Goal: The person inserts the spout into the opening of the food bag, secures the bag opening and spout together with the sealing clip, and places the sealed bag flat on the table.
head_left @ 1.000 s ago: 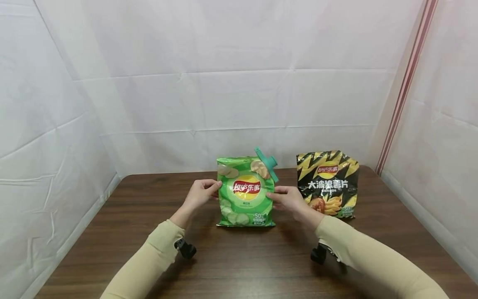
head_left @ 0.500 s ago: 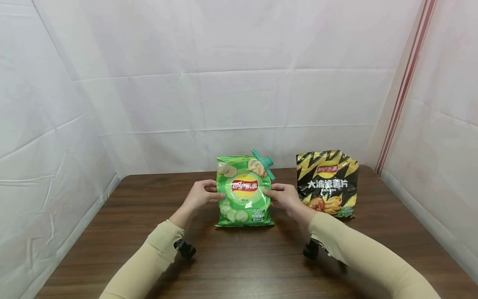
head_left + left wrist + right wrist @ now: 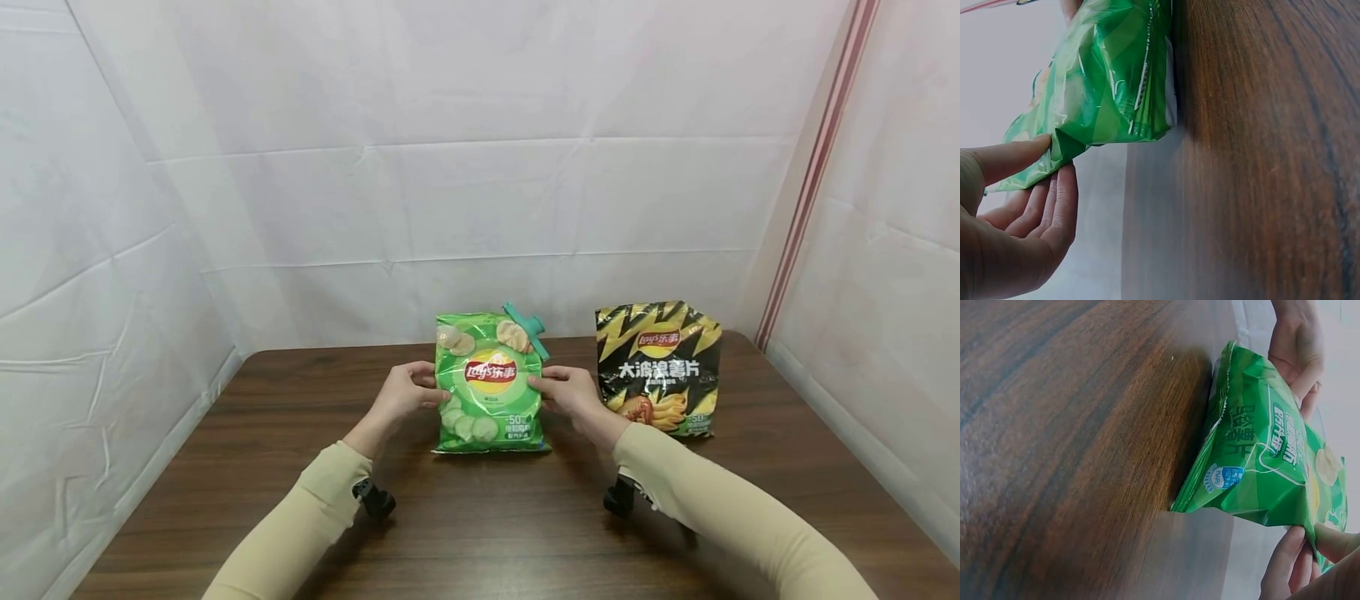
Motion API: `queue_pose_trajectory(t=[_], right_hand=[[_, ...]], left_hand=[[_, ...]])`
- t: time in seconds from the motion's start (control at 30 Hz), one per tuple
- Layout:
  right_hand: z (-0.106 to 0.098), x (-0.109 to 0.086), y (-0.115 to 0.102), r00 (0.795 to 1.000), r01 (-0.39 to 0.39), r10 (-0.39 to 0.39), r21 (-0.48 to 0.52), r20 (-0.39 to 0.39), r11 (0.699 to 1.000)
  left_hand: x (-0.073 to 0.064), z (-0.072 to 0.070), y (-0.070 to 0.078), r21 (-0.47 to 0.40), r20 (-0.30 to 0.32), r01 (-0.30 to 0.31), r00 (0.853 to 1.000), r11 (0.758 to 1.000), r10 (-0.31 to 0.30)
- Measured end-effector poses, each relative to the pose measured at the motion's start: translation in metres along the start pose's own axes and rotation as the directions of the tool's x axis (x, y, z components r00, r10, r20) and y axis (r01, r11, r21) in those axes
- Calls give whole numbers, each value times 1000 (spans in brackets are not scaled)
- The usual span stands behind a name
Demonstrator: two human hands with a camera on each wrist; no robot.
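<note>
A green Lay's chip bag [image 3: 491,408] stands upright on the brown table, its front facing the head camera. A teal bag clip [image 3: 528,330] sits slanted across its top right corner. My left hand [image 3: 405,393] pinches the bag's left edge; in the left wrist view its thumb [image 3: 1019,157] lies on the front and the fingers go behind. From the other side, my right hand [image 3: 572,393] pinches the right edge between thumb and fingers. In the right wrist view the bag's bottom seam [image 3: 1200,472] meets the tabletop. The clip is out of sight there.
A black and yellow Lay's bag [image 3: 660,371] stands upright to the right, close beyond my right hand. The wooden table [image 3: 480,525] ends at a white sheet wall [image 3: 480,200] behind the bags. More white sheeting flanks both sides.
The green bag's top, with the clip on it, has shifted slightly left. My right hand has moved a little left, and my left fingers sit slightly lower on the edge. The black bag stays put.
</note>
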State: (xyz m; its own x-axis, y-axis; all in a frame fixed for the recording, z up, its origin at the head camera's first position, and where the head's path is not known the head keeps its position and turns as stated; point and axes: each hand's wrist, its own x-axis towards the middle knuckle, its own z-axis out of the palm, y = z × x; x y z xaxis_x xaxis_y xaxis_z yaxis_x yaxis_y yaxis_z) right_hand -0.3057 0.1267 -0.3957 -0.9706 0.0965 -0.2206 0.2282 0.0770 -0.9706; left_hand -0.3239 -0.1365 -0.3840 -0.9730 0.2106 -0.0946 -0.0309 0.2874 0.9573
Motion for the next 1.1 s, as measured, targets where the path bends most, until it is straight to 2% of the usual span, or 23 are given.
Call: queue_pose_trajectory(t=[0.27, 0.53, 0.8, 0.93, 1.1], right_hand=[[1, 0, 1, 996, -15, 14, 14, 86, 1000], [1, -1, -1, 990, -53, 47, 39, 131, 998], [2, 0, 0, 983, -81, 59, 124, 173, 989], [2, 1, 1, 979, -93, 63, 149, 192, 984], [4, 4, 3, 978, -94, 59, 167, 200, 981]], left_hand=[[0, 0, -3, 22, -80, 28, 996, 999, -26], [3, -1, -7, -2, -99, 38, 994, 999, -38], [5, -2, -10, -21, -117, 39, 992, 999, -41], [7, -3, -12, -1, -127, 33, 991, 999, -33], [9, -3, -14, 17, -161, 53, 986, 998, -50]])
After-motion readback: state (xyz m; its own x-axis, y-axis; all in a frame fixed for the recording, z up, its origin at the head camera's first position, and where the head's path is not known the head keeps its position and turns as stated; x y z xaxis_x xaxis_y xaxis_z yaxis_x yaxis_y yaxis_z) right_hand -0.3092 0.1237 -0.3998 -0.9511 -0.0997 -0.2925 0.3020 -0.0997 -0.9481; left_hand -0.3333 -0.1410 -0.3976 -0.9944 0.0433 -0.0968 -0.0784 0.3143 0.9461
